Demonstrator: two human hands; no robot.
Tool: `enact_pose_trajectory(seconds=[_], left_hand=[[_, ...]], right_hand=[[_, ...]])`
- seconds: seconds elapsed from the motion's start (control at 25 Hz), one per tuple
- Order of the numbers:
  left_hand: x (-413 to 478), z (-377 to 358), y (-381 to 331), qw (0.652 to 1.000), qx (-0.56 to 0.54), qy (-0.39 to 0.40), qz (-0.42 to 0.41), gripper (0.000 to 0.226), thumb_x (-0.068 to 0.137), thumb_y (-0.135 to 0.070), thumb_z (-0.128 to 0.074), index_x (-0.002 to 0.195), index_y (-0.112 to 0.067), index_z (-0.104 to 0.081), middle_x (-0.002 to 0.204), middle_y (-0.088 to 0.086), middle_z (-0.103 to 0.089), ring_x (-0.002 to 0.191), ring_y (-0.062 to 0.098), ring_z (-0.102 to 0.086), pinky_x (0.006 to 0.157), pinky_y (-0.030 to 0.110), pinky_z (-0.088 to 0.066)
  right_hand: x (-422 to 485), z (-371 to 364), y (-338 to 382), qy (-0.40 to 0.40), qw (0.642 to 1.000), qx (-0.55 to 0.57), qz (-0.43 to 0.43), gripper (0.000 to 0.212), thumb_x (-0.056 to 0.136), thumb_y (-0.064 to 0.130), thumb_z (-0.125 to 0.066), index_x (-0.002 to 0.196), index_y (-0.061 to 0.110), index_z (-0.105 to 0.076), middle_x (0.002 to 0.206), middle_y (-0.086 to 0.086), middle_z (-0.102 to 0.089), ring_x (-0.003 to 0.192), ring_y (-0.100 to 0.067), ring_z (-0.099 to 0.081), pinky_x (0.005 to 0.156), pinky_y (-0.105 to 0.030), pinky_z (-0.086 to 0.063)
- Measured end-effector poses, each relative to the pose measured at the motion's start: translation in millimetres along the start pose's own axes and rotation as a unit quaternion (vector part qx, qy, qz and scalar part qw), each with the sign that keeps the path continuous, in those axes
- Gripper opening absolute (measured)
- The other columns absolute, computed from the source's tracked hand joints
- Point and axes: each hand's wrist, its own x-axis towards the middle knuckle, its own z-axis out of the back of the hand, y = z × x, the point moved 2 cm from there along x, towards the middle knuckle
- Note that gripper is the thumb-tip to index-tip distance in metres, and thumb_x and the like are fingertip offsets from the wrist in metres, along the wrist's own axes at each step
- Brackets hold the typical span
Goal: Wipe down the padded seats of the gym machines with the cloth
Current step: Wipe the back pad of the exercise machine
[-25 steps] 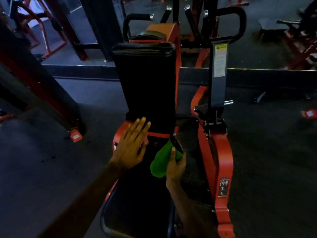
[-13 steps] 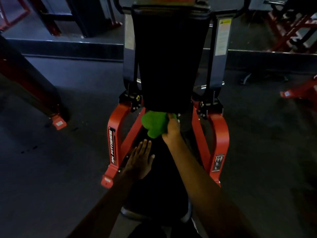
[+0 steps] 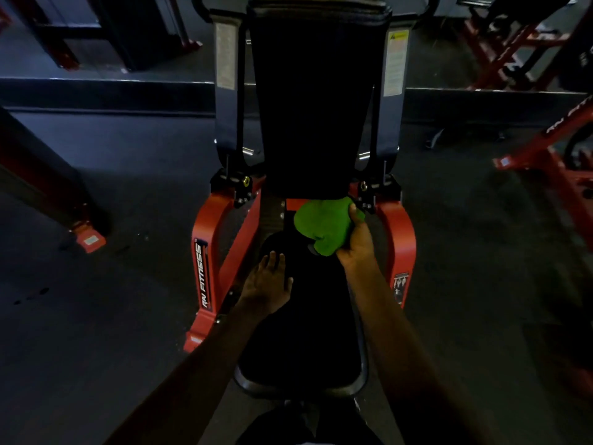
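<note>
Right hand [image 3: 356, 248] grips the bunched cloth [image 3: 322, 227], which has swept rightward along the seat's [image 3: 308, 332] far end, just under the backrest [image 3: 316, 107]. Left hand [image 3: 268, 285] still flat on the seat, fingers straight. Probably rear strip in progress, near half left.

Left hand [image 3: 267, 284] flat, right hand [image 3: 357, 244] gripping cloth [image 3: 321, 224], both arms extended
</note>
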Motion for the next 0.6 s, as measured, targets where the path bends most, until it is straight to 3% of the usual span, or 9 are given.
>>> enact_pose_trajectory(seconds=[0.08,0.16,0.2,0.28,0.32,0.4,0.44,0.48,0.6], left_hand=[[5.4,7.2,-1.0,0.999,0.012,-0.021,-0.021,0.068,0.099,-0.041,-0.03,0.158,-0.01,-0.02,0.165,0.016,-0.015,0.15,0.034,-0.02,0.12,0.041,-0.021],[8.9,11.5,-4.1,0.998,0.021,-0.03,-0.051,0.062,0.104,-0.034,-0.036,0.159,-0.012,-0.018,0.166,0.014,-0.01,0.151,0.034,-0.018,0.12,0.041,-0.021],[9.3,12.7,-5.9,0.998,0.019,-0.019,-0.061,0.061,0.105,-0.033,-0.037,0.159,-0.013,-0.017,0.167,0.013,-0.008,0.151,0.033,-0.016,0.12,0.04,-0.021],[6.7,9.5,-8.6,0.997,0.016,0.017,-0.067,0.061,0.106,-0.03,-0.035,0.16,-0.014,-0.013,0.167,0.01,-0.003,0.153,0.029,-0.01,0.12,0.038,-0.018],[4.9,7.5,-9.4,0.997,0.017,0.023,-0.066,0.061,0.106,-0.03,-0.035,0.16,-0.014,-0.011,0.168,0.009,-0.002,0.154,0.027,-0.008,0.12,0.037,-0.018],[2.7,3.8,-10.7,0.998,0.013,0.017,-0.058,0.061,0.106,-0.029,-0.034,0.16,-0.014,-0.01,0.168,0.009,-0.003,0.154,0.026,-0.005,0.12,0.038,-0.018],[2.7,1.0,-11.0,0.998,0.014,0.017,-0.052,0.062,0.106,-0.03,-0.034,0.16,-0.014,-0.01,0.168,0.009,-0.003,0.154,0.025,-0.005,0.12,0.038,-0.017],[3.2,-0.4,-12.1,0.999,0.018,0.015,-0.045,0.062,0.106,-0.031,-0.034,0.16,-0.014,-0.011,0.168,0.009,-0.004,0.154,0.025,-0.005,0.12,0.037,-0.017],[9.0,5.7,-20.5,0.999,0.019,-0.002,-0.035,0.059,0.106,-0.034,-0.033,0.159,-0.013,-0.019,0.167,0.01,-0.011,0.153,0.026,-0.011,0.12,0.037,-0.016]], right_hand=[[-10.6,14.5,13.8,-0.014,0.999,-0.035,0.036,0.08,0.052,0.051,-0.095,0.115,0.009,-0.067,0.107,-0.016,-0.072,0.098,-0.031,-0.071,0.082,-0.048,-0.061],[-21.1,28.1,32.8,-0.062,0.982,-0.132,0.122,0.054,0.071,0.049,-0.085,0.11,0.015,-0.071,0.107,-0.014,-0.072,0.101,-0.032,-0.069,0.094,-0.06,-0.054],[-27.8,30.7,42.2,-0.096,0.95,-0.249,0.16,0.041,0.08,0.046,-0.079,0.109,0.018,-0.071,0.105,-0.008,-0.072,0.098,-0.027,-0.069,0.096,-0.061,-0.052],[-41.7,28.0,44.8,-0.104,0.824,-0.525,0.182,0.031,0.093,0.038,-0.069,0.12,0.023,-0.063,0.102,0.003,-0.069,0.092,-0.016,-0.066,0.094,-0.051,-0.054],[-46.9,26.3,33.1,-0.069,0.744,-0.644,0.164,0.037,0.096,0.037,-0.064,0.129,0.022,-0.058,0.107,0.001,-0.068,0.094,-0.021,-0.066,0.091,-0.047,-0.054],[-48.7,32.1,-5.5,0.006,0.591,-0.8,0.103,0.05,0.097,0.043,-0.059,0.141,0.022,-0.048,0.131,-0.01,-0.06,0.116,-0.036,-0.059,0.094,-0.047,-0.05],[-50.2,37.7,-21.3,0.019,0.543,-0.836,0.076,0.056,0.095,0.045,-0.059,0.145,0.025,-0.044,0.143,-0.009,-0.051,0.127,-0.038,-0.051,0.099,-0.049,-0.048],[-51.4,41.2,-30.7,0.02,0.523,-0.85,0.066,0.059,0.094,0.045,-0.059,0.147,0.028,-0.04,0.149,-0.007,-0.042,0.134,-0.039,-0.043,0.103,-0.052,-0.046],[-51.3,36.5,-20.0,-0.009,0.523,-0.85,0.059,0.058,0.094,0.03,-0.061,0.147,0.028,-0.039,0.148,-0.006,-0.038,0.13,-0.042,-0.044,0.098,-0.055,-0.048]])
